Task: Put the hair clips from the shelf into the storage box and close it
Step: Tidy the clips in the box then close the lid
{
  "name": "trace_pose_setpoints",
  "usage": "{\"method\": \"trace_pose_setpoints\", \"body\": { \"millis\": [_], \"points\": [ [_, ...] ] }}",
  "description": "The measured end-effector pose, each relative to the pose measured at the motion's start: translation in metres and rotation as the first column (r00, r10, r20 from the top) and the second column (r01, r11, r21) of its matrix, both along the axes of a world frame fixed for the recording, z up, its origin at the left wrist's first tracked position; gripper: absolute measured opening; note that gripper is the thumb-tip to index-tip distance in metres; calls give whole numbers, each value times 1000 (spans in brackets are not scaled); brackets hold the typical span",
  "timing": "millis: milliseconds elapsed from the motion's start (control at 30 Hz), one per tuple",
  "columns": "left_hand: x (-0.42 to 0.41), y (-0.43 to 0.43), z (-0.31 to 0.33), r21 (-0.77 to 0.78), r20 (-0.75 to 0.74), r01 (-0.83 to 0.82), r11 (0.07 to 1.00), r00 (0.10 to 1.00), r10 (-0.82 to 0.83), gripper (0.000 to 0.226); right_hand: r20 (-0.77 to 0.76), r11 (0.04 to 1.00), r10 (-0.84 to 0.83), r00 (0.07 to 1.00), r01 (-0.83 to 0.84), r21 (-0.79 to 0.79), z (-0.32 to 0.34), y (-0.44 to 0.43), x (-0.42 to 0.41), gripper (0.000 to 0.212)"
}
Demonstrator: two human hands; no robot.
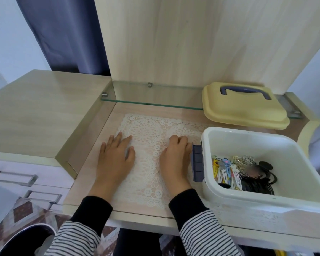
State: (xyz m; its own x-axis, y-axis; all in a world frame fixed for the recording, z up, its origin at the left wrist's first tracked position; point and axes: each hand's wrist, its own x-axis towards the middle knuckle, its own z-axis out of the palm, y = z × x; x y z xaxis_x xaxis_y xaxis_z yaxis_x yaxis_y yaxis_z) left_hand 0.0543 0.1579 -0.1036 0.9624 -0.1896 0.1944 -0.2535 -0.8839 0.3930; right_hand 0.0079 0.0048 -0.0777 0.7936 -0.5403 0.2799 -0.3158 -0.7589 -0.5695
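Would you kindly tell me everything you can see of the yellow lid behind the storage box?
The yellow lid is a rounded rectangle of smooth, plastic-looking material with a raised middle and a flared rim. A blue-grey handle arches across its top. It lies off the box, handle up, on the right end of the glass shelf, its near edge overhanging the shelf behind the white storage box.

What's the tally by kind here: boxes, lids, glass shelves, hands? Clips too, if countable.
storage box: 1
yellow lid: 1
glass shelf: 1
hands: 2 (left hand, right hand)
Total: 5
hair clips: a jumbled pile inside the box, too tangled to count.
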Motion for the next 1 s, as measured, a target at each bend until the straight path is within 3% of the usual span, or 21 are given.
{"method": "trace_pose_setpoints", "body": {
  "millis": [67,133,333,467,500,567,667,733,867,1000],
  "points": [
    [0,0,0,-21,24,3,1000,1000,-2,44,-9,984,-21,1000,19,-178,1,5,1,31],
    [-1,0,0,-29,72,19,999,997,-17,44,-7,972,-28,1000,25,-234,0,6,0,34],
    [-7,-3,12,17,292,32,999,956,-35,32,76,981,146,986,-134,-143,22,30,-16,29],
    [-14,-6,16,57,213,70,996,974,-80,29,207,957,282,937,-261,-123,59,42,-27,27],
    [-17,-8,20,-4,132,89,996,987,-87,32,229,953,299,926,-276,-126,69,41,-31,29],
    [-16,-17,28,-108,116,129,986,986,-116,39,244,939,343,907,-338,-64,90,33,-38,31],
    [-12,-42,31,-94,71,189,977,981,-183,49,304,912,384,872,-409,20,115,14,-49,30],
    [-15,-65,41,-171,64,233,957,972,-225,43,356,899,381,853,-432,73,125,-5,-53,29],
    [-29,-109,63,-412,31,317,854,942,-334,33,401,907,340,851,-409,97,132,-55,-53,18],
    [-46,-146,86,-588,-35,330,738,902,-431,32,320,915,344,883,-391,96,131,-109,-58,13]
  ]
}}
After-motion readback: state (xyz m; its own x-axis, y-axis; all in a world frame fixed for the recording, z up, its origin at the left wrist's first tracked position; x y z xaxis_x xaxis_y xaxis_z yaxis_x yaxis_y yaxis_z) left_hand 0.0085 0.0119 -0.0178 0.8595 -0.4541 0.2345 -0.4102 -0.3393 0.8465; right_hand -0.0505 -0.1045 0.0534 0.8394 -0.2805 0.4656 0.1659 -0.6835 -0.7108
